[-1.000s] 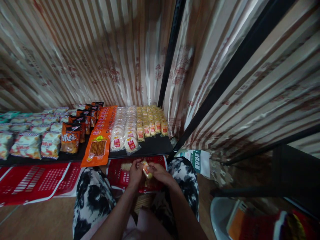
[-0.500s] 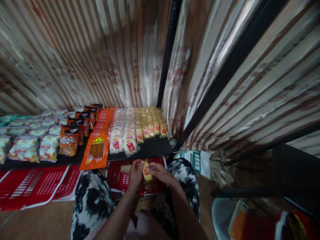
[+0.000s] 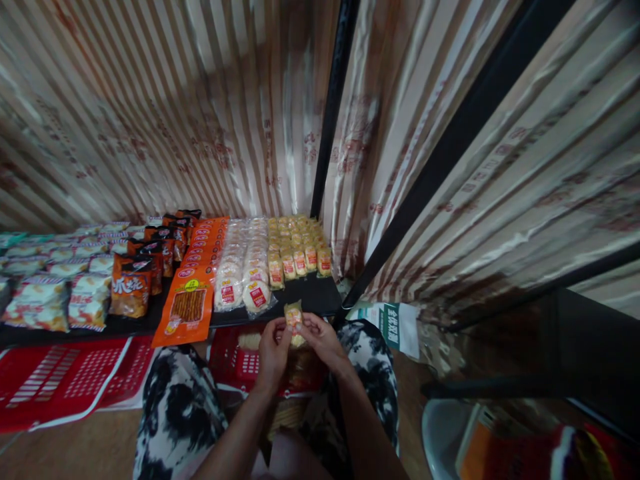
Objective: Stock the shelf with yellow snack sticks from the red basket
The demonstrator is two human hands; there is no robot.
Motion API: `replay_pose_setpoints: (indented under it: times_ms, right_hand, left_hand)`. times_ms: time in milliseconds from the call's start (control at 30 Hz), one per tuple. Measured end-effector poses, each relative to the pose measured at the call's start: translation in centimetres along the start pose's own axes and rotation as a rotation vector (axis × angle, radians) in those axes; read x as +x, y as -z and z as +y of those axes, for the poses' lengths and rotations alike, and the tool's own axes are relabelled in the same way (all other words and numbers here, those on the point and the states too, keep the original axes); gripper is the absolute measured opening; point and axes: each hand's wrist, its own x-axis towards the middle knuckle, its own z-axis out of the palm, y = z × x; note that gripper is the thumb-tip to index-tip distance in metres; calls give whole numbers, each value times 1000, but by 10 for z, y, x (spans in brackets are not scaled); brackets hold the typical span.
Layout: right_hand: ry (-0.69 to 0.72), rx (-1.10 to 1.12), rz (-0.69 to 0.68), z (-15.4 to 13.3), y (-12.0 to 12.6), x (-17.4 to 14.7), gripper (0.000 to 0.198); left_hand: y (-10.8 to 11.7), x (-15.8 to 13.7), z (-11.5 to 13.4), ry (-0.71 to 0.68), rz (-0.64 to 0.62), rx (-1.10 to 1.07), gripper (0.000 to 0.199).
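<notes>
Between my two hands is a small yellow wrapped snack pack [image 3: 293, 316], held upright over a red basket [image 3: 231, 360]. My left hand [image 3: 273, 347] pinches its left side, and my right hand [image 3: 320, 339] grips its right side. Just beyond, on the black shelf [image 3: 305, 297], stand rows of similar yellow snack packs [image 3: 300, 261]. Left of those lie clear-wrapped round white crackers [image 3: 257, 295]. Inside the basket, partly hidden by my hands and wrists, are more pale packs.
Further left on the shelf are orange flat packs of brown sticks [image 3: 191, 308], orange-and-black bags [image 3: 131, 287] and white bags [image 3: 89, 300]. Another red basket [image 3: 60, 373] sits at lower left. A black post [image 3: 334, 107] and a slanted black bar [image 3: 425, 173] stand before the striped curtain [image 3: 225, 100].
Both hands have raised the yellow snack pack slightly toward the shelf edge, and its printed front now stands more upright. The view has shifted a little.
</notes>
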Motion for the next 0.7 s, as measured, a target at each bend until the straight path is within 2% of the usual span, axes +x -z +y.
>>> replay_pose_setpoints:
  times_ms: [233, 400, 700]
  right_hand:
    - [77, -13, 132, -1, -4, 3, 31]
    - [125, -140, 236, 0, -2, 3, 30]
    - [178, -216, 364, 10, 4, 7, 34]
  left_hand:
    - [-5, 3, 7, 6, -19, 34, 21]
    - [-10, 8, 8, 30, -27, 3, 30]
    - [-18, 18, 5, -116, -44, 107, 25]
